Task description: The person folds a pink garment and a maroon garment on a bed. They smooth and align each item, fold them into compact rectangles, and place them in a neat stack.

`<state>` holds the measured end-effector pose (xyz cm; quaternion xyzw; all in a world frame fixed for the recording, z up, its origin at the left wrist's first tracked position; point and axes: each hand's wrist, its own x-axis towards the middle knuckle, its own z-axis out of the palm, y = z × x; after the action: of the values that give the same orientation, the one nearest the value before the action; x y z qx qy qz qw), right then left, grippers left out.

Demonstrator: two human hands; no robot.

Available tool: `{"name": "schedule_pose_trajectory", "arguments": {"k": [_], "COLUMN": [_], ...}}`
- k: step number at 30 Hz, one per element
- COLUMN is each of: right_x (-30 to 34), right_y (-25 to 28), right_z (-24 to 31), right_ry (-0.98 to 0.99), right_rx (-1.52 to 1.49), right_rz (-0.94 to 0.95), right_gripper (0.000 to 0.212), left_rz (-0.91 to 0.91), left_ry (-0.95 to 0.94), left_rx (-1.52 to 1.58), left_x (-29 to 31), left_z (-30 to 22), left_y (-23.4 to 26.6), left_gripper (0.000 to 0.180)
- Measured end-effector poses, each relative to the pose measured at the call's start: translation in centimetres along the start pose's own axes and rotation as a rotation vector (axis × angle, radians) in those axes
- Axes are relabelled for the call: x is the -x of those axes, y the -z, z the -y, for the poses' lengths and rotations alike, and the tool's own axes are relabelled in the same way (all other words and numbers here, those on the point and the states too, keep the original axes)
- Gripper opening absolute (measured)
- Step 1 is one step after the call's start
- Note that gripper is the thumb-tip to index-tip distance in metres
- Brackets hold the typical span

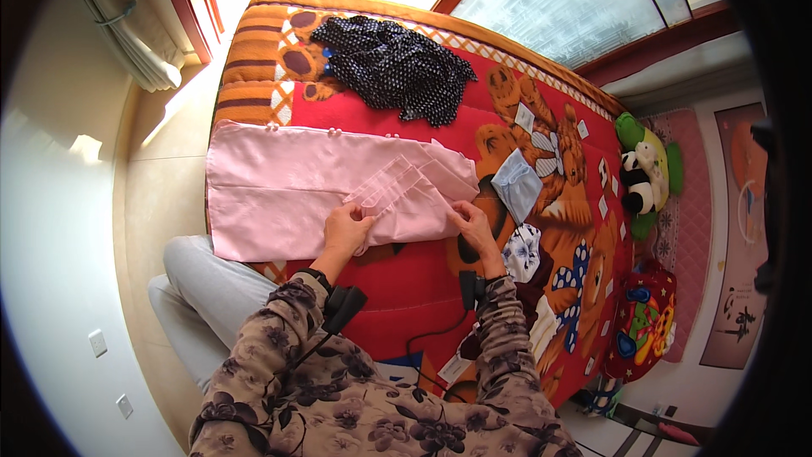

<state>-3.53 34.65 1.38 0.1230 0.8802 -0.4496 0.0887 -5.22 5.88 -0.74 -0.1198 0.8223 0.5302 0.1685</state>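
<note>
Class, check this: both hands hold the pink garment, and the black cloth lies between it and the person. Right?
Not between: the head view shows the black cloth beyond the pink garment, which the left hand and right hand do hold.

- The pink garment (pixel 271 190) hides its inner layers in its own folds; its full cut cannot be told.
- The black patterned cloth (pixel 393 68) lies crumpled, its shape hidden.
- The right sleeve (pixel 506 330) covers part of the maroon cloth (pixel 533 292).
- The floral top (pixel 381 427) is cut off by the lower edge.
- The white pieces (pixel 524 118) on the blanket (pixel 385 288) carry marks too small to tell.
</note>
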Motion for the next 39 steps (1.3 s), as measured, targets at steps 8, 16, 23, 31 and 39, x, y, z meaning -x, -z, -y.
{"name": "schedule_pose_trajectory", "arguments": {"k": [8, 16, 23, 31, 39], "right_x": [1.2, -0.6, -1.5, -0.4, 1.9], "right_y": [1.2, -1.9, -4.9, -6.2, -5.4], "right_z": [0.8, 4.4, 6.9, 3.7, -3.6], "right_ry": [-0.054, 0.252, 0.311, 0.425, -0.478], "right_rx": [0.077, 0.262, 0.352, 0.537, -0.663], "right_rz": [0.057, -0.218, -0.354, -0.537, -0.688], "right_gripper": [0.026, 0.024, 0.018, 0.033, 0.039], "left_rz": [0.043, 0.02, -0.006, -0.029, -0.034], "left_ry": [0.18, 0.017, -0.01, -0.376, -1.073], "left_rx": [0.164, -0.126, -0.248, -0.514, -0.745], "left_x": [0.3, 1.6, 1.6, 1.8, 1.0], "left_z": [2.6, 1.3, 0.8, -1.0, -0.6], "left_y": [-0.5, 0.7, 1.0, 2.0, 0.5], "left_gripper": [0.024, 0.023, 0.026, 0.031, 0.036]}}
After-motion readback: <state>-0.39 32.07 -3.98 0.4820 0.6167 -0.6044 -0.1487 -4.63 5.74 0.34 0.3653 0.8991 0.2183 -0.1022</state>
